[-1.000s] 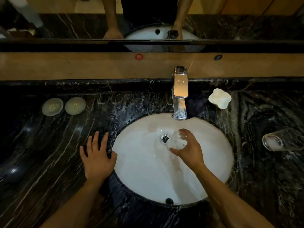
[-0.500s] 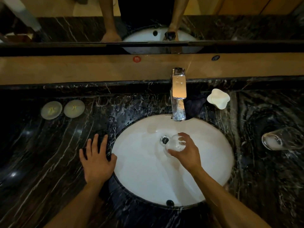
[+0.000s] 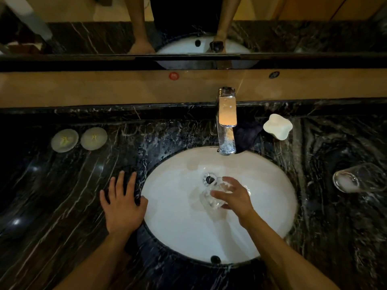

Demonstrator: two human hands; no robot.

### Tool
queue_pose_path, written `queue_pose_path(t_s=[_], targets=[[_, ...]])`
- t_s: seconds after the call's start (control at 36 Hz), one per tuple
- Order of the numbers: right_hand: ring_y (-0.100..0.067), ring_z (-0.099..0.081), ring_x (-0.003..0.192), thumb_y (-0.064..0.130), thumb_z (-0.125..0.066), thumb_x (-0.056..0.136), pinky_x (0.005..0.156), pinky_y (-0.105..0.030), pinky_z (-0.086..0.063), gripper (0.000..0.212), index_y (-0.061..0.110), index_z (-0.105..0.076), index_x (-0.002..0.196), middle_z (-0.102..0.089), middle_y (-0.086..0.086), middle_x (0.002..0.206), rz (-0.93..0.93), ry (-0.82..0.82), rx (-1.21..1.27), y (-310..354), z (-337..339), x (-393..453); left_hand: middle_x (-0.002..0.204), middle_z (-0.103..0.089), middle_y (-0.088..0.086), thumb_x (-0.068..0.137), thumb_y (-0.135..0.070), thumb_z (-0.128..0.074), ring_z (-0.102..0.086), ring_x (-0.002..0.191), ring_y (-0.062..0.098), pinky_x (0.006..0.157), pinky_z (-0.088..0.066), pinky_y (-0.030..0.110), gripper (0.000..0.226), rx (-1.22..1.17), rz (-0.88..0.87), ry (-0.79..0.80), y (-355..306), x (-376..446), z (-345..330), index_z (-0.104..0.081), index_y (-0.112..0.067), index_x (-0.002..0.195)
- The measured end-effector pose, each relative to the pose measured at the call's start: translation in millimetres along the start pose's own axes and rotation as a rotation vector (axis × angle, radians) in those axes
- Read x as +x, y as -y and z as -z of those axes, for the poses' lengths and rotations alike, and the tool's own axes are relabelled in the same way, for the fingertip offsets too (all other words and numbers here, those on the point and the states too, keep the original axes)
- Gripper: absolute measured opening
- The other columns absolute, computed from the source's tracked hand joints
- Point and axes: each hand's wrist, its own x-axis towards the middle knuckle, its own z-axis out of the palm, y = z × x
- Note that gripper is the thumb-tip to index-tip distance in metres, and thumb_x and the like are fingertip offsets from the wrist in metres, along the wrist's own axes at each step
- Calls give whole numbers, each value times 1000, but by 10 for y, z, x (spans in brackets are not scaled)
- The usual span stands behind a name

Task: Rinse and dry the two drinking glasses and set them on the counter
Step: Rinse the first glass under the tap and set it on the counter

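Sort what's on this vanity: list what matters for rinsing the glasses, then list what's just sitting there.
For the job:
- glass in the basin, held by the right hand
- second glass, on the counter at right
- faucet
- sink

Just lying about:
- two round white discs, far left
- white lobed dish, beside the faucet
- dark cloth, behind the faucet

The left hand rests flat on the counter.

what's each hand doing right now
Left hand: open, flat on the counter.
Right hand: grips a glass over the sink.
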Motion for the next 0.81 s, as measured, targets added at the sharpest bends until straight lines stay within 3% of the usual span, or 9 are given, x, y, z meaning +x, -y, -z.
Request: queue_pose_path(t_s=[0.14,0.25,0.36,0.42,0.56,0.67,0.75,0.81], targets=[[-29,-68,96,48,-83,65,83,-46,-60,70,12,-64,122,-68,-14,104,-232,144,337,-3,-10,-42,162,-22,8,82,-54,-37,-16,149,32,116,-10,62,77,5,-2,-4,-6,-10,0,-23,-33,154],[-31,-60,107,60,-76,74,81,-40,-59,66,24,-63,127,-63,-12,118,-403,256,570,-38,-65,-24,162,-22,8,82,-55,-35,-16,149,32,116,-10,62,77,11,-3,-1,-2,-8,-3,-23,-32,155],[-20,-62,79,56,-73,78,65,-31,-59,55,20,-65,120,-70,-9,100,-536,345,766,21,-96,-46,163,-20,7,82,-55,-36,-14,149,31,117,-8,61,77,8,1,6,2,-6,-9,-21,-33,155],[-20,-64,74,56,-72,78,57,-28,-58,58,19,-65,121,-70,-8,98,-569,380,809,56,-109,-59,162,-21,7,82,-55,-36,-15,149,31,116,-8,61,77,6,-2,5,4,-6,-6,-22,-33,155],[-21,-65,81,57,-75,72,71,-27,-57,68,18,-65,127,-71,-8,100,-609,360,796,60,-92,-57,161,-23,8,81,-55,-35,-17,148,33,115,-10,61,78,10,-6,9,8,0,-5,-24,-32,154],[-20,-65,70,55,-72,78,52,-28,-59,54,15,-67,114,-69,-9,91,-592,325,778,122,-57,-144,162,-22,7,81,-56,-35,-15,148,32,115,-10,61,78,11,-3,18,10,3,-6,-23,-33,154],[-20,-66,68,51,-71,79,58,-29,-58,43,18,-65,106,-65,-9,97,-460,248,647,232,25,-228,162,-22,7,81,-56,-35,-16,148,32,115,-10,62,78,5,-3,14,6,0,-9,-24,-33,154],[-26,-68,84,48,-77,75,70,-37,-60,57,23,-59,123,-65,-12,109,-287,138,448,290,112,-255,162,-23,7,81,-56,-35,-16,148,32,114,-10,62,78,3,-8,8,4,-4,-13,-25,-33,154]])
